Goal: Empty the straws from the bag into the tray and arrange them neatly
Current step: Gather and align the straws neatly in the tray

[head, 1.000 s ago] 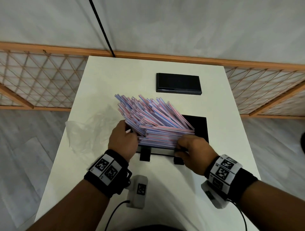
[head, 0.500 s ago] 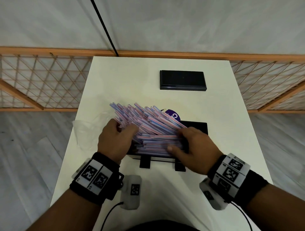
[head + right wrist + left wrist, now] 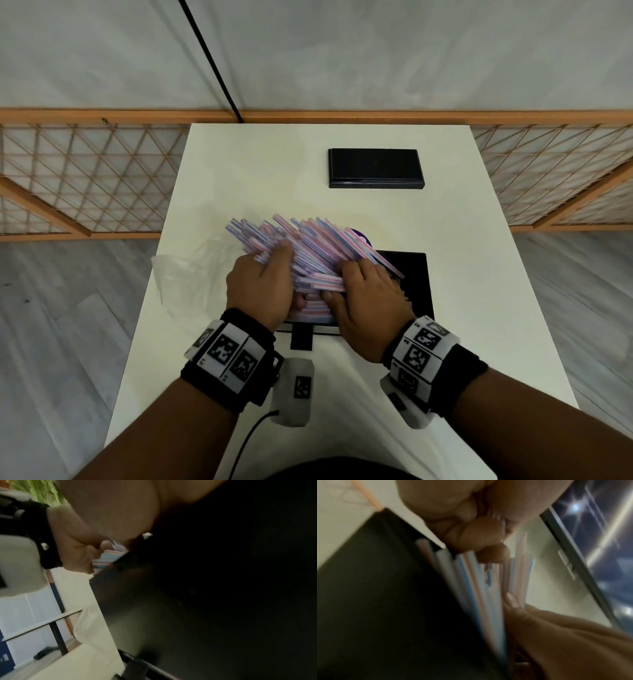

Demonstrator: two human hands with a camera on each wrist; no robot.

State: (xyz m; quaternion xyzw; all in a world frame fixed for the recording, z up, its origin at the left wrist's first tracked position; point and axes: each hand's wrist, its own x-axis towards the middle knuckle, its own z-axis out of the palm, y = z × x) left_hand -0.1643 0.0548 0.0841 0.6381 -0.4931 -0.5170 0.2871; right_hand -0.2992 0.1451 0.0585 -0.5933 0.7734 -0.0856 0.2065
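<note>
A person stands over a white worktop (image 3: pixel 239 171), seen from above. A heap of pink, blue and white striped straws (image 3: pixel 308 246) lies fanned across the left part of a black tray (image 3: pixel 416 274), their far ends jutting up and left past its edge. The left hand (image 3: pixel 262 284) sits on the heap's left side, fingers curled around a bunch of straws. The right hand (image 3: pixel 368 298) presses on the heap's right side, fingers bent over the straws and thumb against their near ends. A crumpled clear plastic bag (image 3: pixel 185 277) lies on the worktop just left of the tray. A black rectangular lid (image 3: pixel 376 168) rests well apart, toward the far edge. Both wrist views are blurred.
</note>
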